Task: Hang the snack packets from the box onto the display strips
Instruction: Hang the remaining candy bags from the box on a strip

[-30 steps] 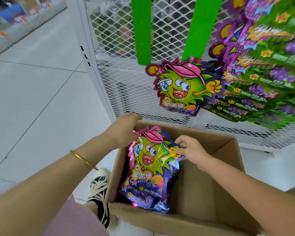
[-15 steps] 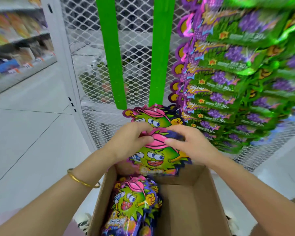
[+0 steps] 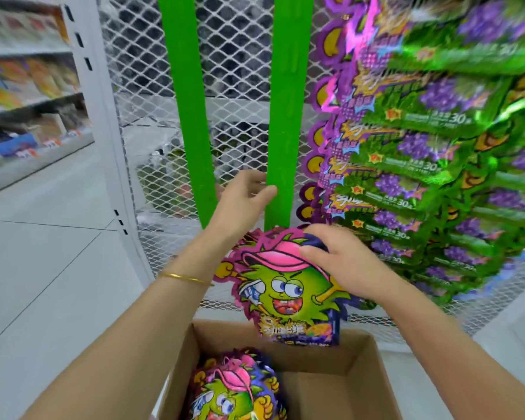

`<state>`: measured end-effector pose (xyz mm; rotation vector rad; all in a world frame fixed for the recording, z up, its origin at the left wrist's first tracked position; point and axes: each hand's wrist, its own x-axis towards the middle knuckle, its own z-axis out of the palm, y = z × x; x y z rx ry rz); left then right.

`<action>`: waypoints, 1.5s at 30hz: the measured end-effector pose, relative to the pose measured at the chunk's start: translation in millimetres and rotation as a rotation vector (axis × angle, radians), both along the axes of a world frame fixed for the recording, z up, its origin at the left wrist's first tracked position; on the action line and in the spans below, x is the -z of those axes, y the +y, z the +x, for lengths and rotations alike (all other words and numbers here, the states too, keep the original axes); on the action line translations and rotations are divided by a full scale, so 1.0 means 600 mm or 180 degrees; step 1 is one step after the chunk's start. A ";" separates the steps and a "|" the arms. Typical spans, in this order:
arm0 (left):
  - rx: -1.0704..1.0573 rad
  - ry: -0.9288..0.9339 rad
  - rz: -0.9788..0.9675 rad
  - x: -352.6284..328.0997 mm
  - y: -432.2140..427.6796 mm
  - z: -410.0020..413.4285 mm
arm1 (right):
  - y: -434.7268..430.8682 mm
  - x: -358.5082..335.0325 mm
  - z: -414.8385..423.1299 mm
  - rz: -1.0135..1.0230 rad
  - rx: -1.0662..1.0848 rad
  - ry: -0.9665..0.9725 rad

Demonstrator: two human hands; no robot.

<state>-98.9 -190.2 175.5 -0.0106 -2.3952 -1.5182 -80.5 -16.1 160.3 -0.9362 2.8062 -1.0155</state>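
One snack packet point(image 3: 285, 295) in right hand point(image 3: 343, 265) grip, just below left hand point(image 3: 243, 201) around display strip point(image 3: 288, 116).

- The floor point(image 3: 52, 292) is pale tile with thin dark joints.
- An open cardboard box point(image 3: 355, 353) sits on it at the bottom edge, just before the mesh rack point(image 3: 146, 86).
- Store shelves point(image 3: 34, 98) stand along its far left.

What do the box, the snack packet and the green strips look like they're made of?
Box: brown cardboard, matte, with creased flaps. Snack packet: glossy printed plastic film, possibly foil-lined, judging by its sheen. Display strips: probably smooth plastic, uniformly bright green with a slight sheen.
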 end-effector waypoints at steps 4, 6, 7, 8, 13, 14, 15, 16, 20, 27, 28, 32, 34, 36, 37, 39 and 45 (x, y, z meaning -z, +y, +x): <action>0.0208 -0.0080 -0.0067 -0.006 -0.003 -0.010 | 0.001 -0.002 -0.027 -0.0081 0.0279 0.0301; 0.0248 -0.0233 -0.0045 -0.010 -0.007 -0.007 | -0.001 -0.005 -0.038 -0.0260 0.0458 0.0486; 0.0281 -0.0295 -0.0023 -0.015 -0.008 -0.002 | -0.004 -0.005 -0.041 -0.0348 0.0499 0.0573; 0.0300 -0.0307 -0.0014 -0.017 -0.010 0.002 | -0.009 -0.005 -0.042 -0.0415 0.0527 0.0665; 0.0014 -0.0511 0.0106 -0.027 -0.007 0.016 | -0.032 -0.001 -0.044 -0.0684 0.0767 0.1016; 0.0002 -0.0502 0.0163 -0.027 -0.010 0.015 | -0.035 0.000 -0.044 -0.0717 0.0790 0.1059; 0.0015 -0.0494 0.0211 -0.027 -0.011 0.016 | -0.038 0.001 -0.045 -0.0749 0.0789 0.1094; 0.0047 -0.0468 0.0250 -0.026 -0.012 0.018 | -0.042 0.002 -0.045 -0.0777 0.0782 0.1122; -0.0033 -0.0433 0.0345 -0.021 -0.011 0.020 | -0.051 0.008 -0.043 -0.0841 0.0843 0.1176; 0.0017 -0.0252 0.0394 -0.012 -0.001 0.024 | -0.050 0.011 -0.034 -0.0850 0.1052 0.0994; -0.0003 -0.0223 0.0380 -0.012 0.001 0.024 | -0.050 0.011 -0.034 -0.0870 0.1056 0.0959; -0.0121 0.0016 0.0432 -0.006 0.004 0.022 | -0.046 0.016 -0.036 -0.0829 0.1041 0.0807; -0.0211 0.0106 0.0443 0.000 0.004 0.021 | -0.042 0.026 -0.035 -0.0697 0.1057 0.0665; -0.0191 0.0122 0.0332 0.005 0.003 0.024 | -0.041 0.038 -0.031 -0.0503 0.1112 0.0588; -0.0131 0.0129 0.0282 0.007 0.002 0.028 | -0.039 0.043 -0.030 -0.0462 0.1145 0.0586; -0.0061 0.0162 0.0122 0.014 -0.006 0.038 | -0.037 0.043 -0.024 -0.0482 0.1243 0.0653; -0.0451 0.0359 -0.0575 0.066 -0.054 0.106 | -0.029 0.067 0.035 -0.0134 0.1258 0.1837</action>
